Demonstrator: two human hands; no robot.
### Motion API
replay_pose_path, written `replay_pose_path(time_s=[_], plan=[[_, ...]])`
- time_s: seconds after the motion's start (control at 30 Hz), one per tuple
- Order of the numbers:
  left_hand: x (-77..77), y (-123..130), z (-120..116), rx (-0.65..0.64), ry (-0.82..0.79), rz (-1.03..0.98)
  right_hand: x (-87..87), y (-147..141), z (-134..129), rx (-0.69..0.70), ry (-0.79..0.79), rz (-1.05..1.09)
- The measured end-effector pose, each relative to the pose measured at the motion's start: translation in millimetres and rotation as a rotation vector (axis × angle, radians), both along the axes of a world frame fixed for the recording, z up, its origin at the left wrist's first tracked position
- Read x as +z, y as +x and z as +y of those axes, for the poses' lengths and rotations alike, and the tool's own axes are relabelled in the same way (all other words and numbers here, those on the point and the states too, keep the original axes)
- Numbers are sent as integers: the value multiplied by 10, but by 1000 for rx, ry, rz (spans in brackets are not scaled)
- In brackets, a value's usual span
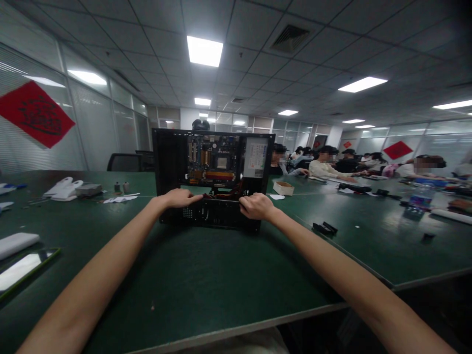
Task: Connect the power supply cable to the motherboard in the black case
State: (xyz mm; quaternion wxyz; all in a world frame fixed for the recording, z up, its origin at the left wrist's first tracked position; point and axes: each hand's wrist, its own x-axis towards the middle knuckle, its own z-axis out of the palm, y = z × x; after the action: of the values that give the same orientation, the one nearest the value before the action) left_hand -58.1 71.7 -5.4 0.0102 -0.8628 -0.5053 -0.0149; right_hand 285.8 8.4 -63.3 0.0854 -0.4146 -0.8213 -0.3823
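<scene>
A black computer case (221, 216) stands upright on the green table (206, 275), its open side facing me. Inside it are a motherboard (216, 160) at the upper middle, a silver power supply (255, 157) at the right and dark red cables (236, 191) lower down. My left hand (179, 197) grips the lower front part of the case at the left, fingers reaching over the edge. On the right, my right hand (256, 205) is curled over the same crosswise edge.
At the left lie a phone (27, 270), a white object (18, 243) and white bags (63, 188). To the right are a small box (283, 188), black parts (325, 228) and a plastic bottle (421, 196). People sit farther back at the right.
</scene>
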Motion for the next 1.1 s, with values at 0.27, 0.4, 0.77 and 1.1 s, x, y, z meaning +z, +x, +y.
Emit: replay_pose_path(time_s=[0.27,0.4,0.77,1.1], plan=[[-13,115,-12,-36,45,65,-35,263,333,-14,5,10],[-29,185,-11,-12,79,82,-2,288,397,-41,-5,22],[-78,277,-134,69,125,55,-76,248,399,-57,16,119],[-160,299,-256,89,212,56,66,49,5,-226,-110,129]])
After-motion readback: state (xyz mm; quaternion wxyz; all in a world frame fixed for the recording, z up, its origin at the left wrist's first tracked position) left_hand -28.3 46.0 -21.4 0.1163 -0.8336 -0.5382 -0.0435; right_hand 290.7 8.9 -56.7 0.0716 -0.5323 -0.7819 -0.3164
